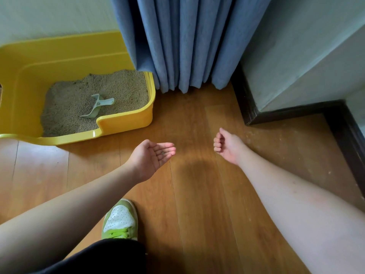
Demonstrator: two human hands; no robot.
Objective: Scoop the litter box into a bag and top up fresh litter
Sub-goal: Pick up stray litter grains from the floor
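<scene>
A yellow litter box (126,119) stands on the wooden floor at the upper left, part-filled with beige litter (79,103). A pale green scoop (97,105) lies on the litter near the box's front notch. My left hand (152,155) hovers palm up over the floor, right of the box, fingers relaxed, with a ring on one finger. My right hand (227,146) hangs further right with its fingers loosely curled and holds nothing. Neither hand touches the box or scoop. No bag is in view.
A blue curtain (183,42) hangs behind the box's right corner. A wall corner with dark skirting (292,114) juts in at the right. My green and white shoe (120,220) stands on the floor (197,194) below my left hand.
</scene>
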